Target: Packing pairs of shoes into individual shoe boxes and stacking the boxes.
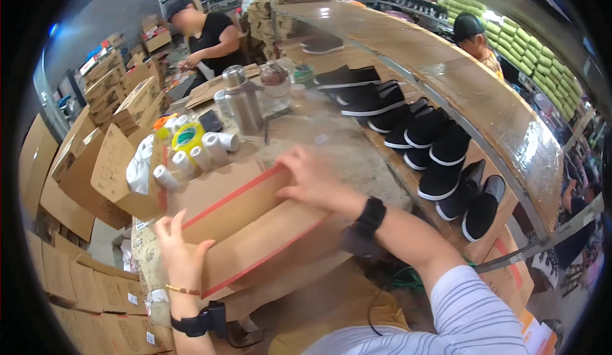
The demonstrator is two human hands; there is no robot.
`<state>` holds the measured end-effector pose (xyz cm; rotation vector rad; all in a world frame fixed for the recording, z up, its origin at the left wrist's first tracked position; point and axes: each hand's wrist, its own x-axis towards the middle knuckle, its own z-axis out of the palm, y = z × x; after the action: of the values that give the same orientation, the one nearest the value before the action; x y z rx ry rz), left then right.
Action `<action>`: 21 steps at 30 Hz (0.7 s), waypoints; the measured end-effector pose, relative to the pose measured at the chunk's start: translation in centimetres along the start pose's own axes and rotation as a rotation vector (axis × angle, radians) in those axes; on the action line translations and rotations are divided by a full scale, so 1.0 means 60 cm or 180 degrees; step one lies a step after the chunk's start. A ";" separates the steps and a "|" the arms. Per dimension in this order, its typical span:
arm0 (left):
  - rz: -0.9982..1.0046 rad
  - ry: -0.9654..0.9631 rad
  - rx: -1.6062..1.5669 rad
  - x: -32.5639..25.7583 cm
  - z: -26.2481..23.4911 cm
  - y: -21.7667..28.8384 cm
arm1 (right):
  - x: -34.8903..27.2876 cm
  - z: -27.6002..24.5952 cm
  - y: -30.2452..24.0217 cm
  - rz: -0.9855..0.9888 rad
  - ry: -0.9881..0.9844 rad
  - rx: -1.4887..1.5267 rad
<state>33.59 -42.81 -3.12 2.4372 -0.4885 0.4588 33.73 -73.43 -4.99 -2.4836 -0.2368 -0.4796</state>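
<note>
Running from 12 o'clock down to 4 o'clock, a long cardboard-covered shelf unit [446, 93] curves along the right, with a row of black shoes with white soles [421, 144] on its lower level. Worktable [338, 144] sits at centre, dusty top. Stacks of flat cardboard boxes [83, 163] fill 8 to 10 o'clock. Cardboard box with red edge stripes [255, 234] lies on the table just below centre, flaps down, long side running 7 to 1 o'clock. Left hand [182, 250] at 7 o'clock, fingers spread open, palm pressed flat on the box's near left end. Right hand [312, 179] at centre, fingers extended and open, pressing on the box's far end, black watch on the wrist. Steel thermos [245, 100] stands at 11 o'clock behind the box; white tape rolls [201, 157] and one yellow-green roll [188, 136] lie just left of it, near the box's far left corner. Two other people work at 11 and 1 o'clock.
</note>
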 end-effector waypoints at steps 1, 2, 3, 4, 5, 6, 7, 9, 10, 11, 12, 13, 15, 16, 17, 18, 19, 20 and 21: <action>0.0038 0.0077 0.0200 -0.004 -0.015 -0.006 | 0.002 0.003 -0.015 -0.0071 0.0110 0.0246; 0.0080 0.0153 0.0389 -0.006 -0.027 -0.009 | 0.000 -0.001 -0.026 -0.0138 0.0221 0.0480; 0.0230 0.0609 0.0260 -0.006 -0.034 -0.007 | -0.006 -0.009 -0.034 -0.0191 0.0369 0.0694; 0.0354 0.1039 0.0138 -0.007 -0.044 -0.001 | -0.009 -0.015 -0.020 -0.0157 0.0371 0.0655; 0.0386 0.1150 0.0029 -0.003 -0.055 0.000 | -0.009 -0.020 0.001 -0.0094 0.0532 0.1326; -0.0027 0.0560 -0.0410 -0.002 -0.066 0.003 | -0.011 -0.027 0.025 -0.0024 0.0671 0.1975; -0.0064 0.0028 0.0164 -0.002 -0.055 0.009 | -0.014 -0.046 0.056 0.0171 0.0531 0.1193; -0.0086 -0.0482 0.0723 -0.011 -0.021 0.015 | -0.022 -0.077 0.175 -0.0151 0.0842 -0.1034; 0.0199 -0.0489 0.1103 -0.030 0.027 0.005 | -0.029 -0.109 0.221 0.0070 0.1045 -0.1456; 0.0485 -0.0484 0.1485 -0.039 0.055 0.001 | -0.036 -0.162 0.254 0.0322 0.1217 -0.1927; 0.0470 -0.0456 0.1481 -0.038 0.060 0.010 | -0.054 -0.212 0.281 0.0677 0.1594 -0.2390; 0.0453 -0.0471 0.1339 -0.039 0.059 0.019 | -0.073 -0.262 0.311 0.1700 0.1475 -0.2492; 0.0468 -0.0387 0.1099 -0.045 0.050 0.024 | -0.143 -0.333 0.400 0.2116 0.1866 -0.1832; 0.0470 -0.0380 0.1090 -0.045 0.051 0.022 | -0.173 -0.348 0.449 0.1859 0.2038 -0.1562; 0.0552 -0.0266 0.1056 -0.043 0.055 0.018 | -0.181 -0.351 0.477 0.1861 0.2034 -0.1561; 0.0625 -0.0146 0.1031 -0.043 0.057 0.019 | -0.176 -0.354 0.482 0.2118 0.1693 -0.1295; 0.0618 -0.0142 0.1025 -0.039 0.056 0.021 | -0.174 -0.360 0.486 0.2368 0.1351 -0.1041; 0.0530 -0.0223 0.0716 -0.031 0.052 0.027 | -0.179 -0.361 0.488 0.2365 0.1353 -0.1063; 0.0392 -0.0325 0.0519 -0.031 0.044 0.026 | -0.164 -0.315 0.452 0.1911 0.1906 -0.0324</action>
<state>31.83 -45.16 -5.13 2.6068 -0.6712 0.4423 26.74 -107.00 -8.58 -2.2228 0.7576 -0.9377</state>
